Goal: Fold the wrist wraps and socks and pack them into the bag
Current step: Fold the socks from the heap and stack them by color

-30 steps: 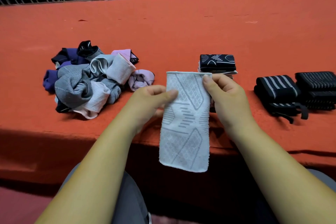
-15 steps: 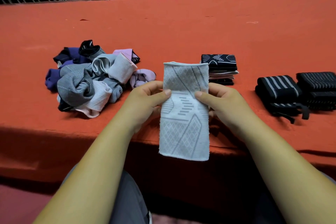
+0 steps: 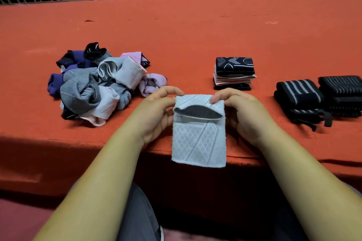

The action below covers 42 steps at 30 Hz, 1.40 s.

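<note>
the left hand (image 3: 156,117) and the right hand (image 3: 242,117) hold a pale patterned sock (image 3: 198,143) between them, above the near edge of the bench (image 3: 195,31). the grip of each hand is closed on the sock: fingers and thumb pinch its upper corners, one hand on each side. the top part of the sock is bent over toward the person, and its mouth gapes, so the dark inside shows. the lower end hangs down in front of the bench edge. on the bench to the left lies a loose pile of socks (image 3: 92,88), grey, purple and pink. behind the right hand stands a neat stack of folded socks (image 3: 234,73). further right lies a rolled wrist wrap (image 3: 299,96), black with pale stripes, and just beside it a second wrist wrap (image 3: 340,92).
</note>
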Available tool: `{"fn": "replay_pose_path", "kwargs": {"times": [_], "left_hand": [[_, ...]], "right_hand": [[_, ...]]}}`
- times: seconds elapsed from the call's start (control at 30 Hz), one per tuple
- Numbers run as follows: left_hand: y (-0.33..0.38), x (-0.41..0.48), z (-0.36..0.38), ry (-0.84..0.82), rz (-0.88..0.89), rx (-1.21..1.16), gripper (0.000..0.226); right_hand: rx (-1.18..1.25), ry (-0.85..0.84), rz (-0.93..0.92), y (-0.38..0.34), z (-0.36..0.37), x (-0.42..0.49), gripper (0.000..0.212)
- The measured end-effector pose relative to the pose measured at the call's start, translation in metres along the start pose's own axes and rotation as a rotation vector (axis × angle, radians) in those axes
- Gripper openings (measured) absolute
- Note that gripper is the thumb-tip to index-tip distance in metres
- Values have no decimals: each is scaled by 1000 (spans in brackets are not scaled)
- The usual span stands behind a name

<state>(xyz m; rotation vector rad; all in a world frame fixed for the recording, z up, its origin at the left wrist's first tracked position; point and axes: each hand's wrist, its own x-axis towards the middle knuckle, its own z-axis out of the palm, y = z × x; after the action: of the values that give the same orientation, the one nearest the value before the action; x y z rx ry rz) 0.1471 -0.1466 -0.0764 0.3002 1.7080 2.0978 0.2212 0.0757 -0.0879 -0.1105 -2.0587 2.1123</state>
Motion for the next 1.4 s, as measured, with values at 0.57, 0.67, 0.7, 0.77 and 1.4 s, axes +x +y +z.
{"fn": "replay_pose_path", "kwargs": {"times": [0.57,0.67,0.7,0.77,1.4], "left_hand": [[-8,-3,1,-33,18,158,32],[-7,-3,5,-4,77,89,36],[-7,-2,6,11,96,80,35],[-6,-2,5,34,118,110,32],[-3,-4,-4,-44,-16,75,36]], "right_hand": [[53,-39,-29,-1,5,-4,51],[-60,-69,38,-4,6,-6,28],[-102,-91,45,-5,7,-8,24],[-117,-91,36,-3,8,-10,19],[42,-62,-4,1,5,-6,25]]}}
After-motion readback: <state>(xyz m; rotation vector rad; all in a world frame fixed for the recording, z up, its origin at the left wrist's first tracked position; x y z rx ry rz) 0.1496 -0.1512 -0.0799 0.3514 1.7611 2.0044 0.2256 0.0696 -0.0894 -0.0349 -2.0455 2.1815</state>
